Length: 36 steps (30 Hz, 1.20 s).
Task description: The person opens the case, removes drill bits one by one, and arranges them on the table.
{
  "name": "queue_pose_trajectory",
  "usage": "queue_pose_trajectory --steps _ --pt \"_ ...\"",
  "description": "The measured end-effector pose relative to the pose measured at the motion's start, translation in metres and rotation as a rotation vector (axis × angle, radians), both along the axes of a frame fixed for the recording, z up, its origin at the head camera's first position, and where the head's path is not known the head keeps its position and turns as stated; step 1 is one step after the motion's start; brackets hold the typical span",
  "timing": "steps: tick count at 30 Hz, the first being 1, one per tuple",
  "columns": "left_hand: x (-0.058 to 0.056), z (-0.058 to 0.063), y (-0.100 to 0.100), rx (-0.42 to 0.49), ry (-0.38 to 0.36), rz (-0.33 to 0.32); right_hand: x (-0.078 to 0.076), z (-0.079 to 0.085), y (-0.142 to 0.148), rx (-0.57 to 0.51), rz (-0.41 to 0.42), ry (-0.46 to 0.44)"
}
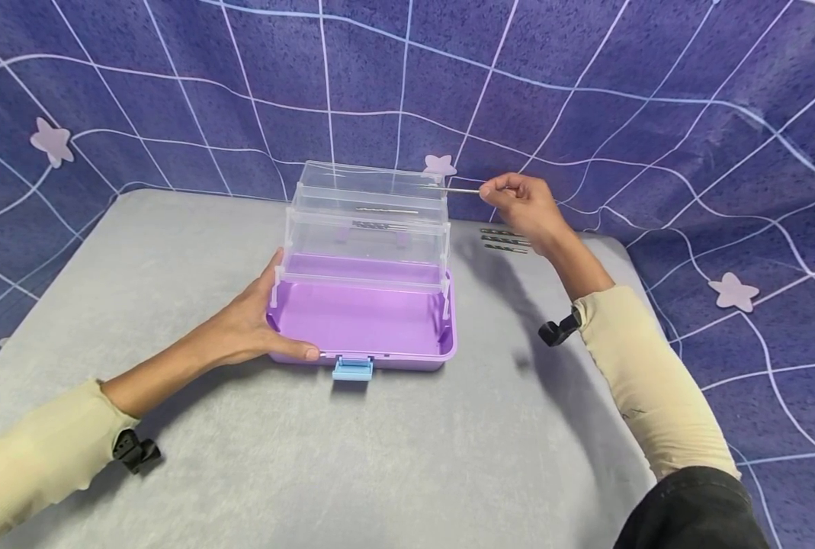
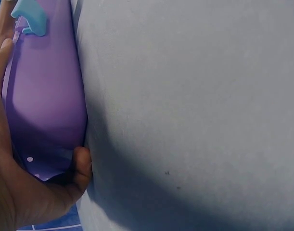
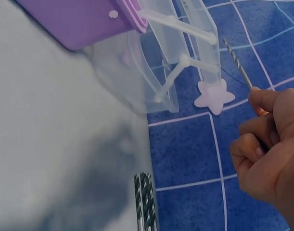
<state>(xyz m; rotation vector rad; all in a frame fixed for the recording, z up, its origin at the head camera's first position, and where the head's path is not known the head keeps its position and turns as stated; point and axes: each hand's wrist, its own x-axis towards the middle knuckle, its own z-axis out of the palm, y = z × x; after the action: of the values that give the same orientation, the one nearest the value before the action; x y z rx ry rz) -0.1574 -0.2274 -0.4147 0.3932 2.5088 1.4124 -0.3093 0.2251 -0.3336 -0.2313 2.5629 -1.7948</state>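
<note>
A purple toolbox (image 1: 362, 320) stands unfolded on the table, its clear tiered trays (image 1: 414, 248) raised at the back. My left hand (image 1: 245, 324) grips its left end, thumb along the front rim and fingers around the side. Up at the right of the top tray, my right hand (image 1: 524, 206) pinches a long thin drill bit (image 3: 238, 62) by one end, the fluted tip pointing away from the fingers. One slim drill bit (image 1: 388, 210) lies in a tray, with more bits (image 1: 380, 226) seen through the clear plastic below it.
Beneath my right hand, several dark drill bits (image 1: 505, 239) lie side by side on the grey tabletop (image 1: 407, 465). A light blue latch (image 1: 353, 369) hangs at the toolbox front. Behind the table rises a blue curtain (image 1: 366, 84) with white lines and stars.
</note>
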Motion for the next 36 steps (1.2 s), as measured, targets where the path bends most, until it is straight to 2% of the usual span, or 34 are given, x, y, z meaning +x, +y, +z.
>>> queue_pose_trajectory --steps 8,15,20,24,31,36 --pt "0.0 0.0 0.001 0.043 0.004 -0.009 0.005 -0.001 0.018 -0.046 -0.023 -0.001" --pt "0.001 -0.001 0.001 0.046 -0.017 0.001 0.01 -0.003 0.034 -0.104 -0.033 -0.038" --pt "0.001 0.0 0.0 0.024 -0.006 0.003 0.013 -0.009 0.045 -0.096 -0.049 -0.051" --pt "0.001 0.001 0.0 -0.006 -0.002 0.007 0.016 -0.015 0.055 -0.099 -0.061 -0.065" --pt "0.001 0.0 0.0 0.015 -0.001 0.003 0.019 -0.032 0.073 -0.126 -0.065 -0.115" --pt "0.001 0.0 0.001 0.029 -0.001 -0.002 0.021 -0.047 0.088 -0.104 -0.079 -0.161"
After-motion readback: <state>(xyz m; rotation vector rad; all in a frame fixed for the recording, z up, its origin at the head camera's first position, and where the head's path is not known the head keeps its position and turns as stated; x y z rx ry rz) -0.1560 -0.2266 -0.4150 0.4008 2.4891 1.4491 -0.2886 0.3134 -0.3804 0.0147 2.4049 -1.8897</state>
